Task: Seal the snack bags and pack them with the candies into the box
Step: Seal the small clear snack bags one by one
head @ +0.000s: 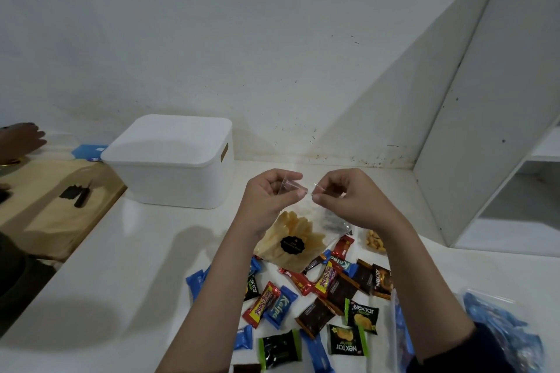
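The clear snack bag (295,239) of yellow chips hung upright above the white counter (127,251), its mouth pinched between my left hand (272,191) and my right hand (342,195), fingers curled tight on the top strip. To seal it well, I judged I should line up both lips evenly and press along the strip from one end to the other, squeezing air out first. Loose candies (321,297) lay scattered beneath, near me. The white box (172,160) stood lidded to the left, near the wall.
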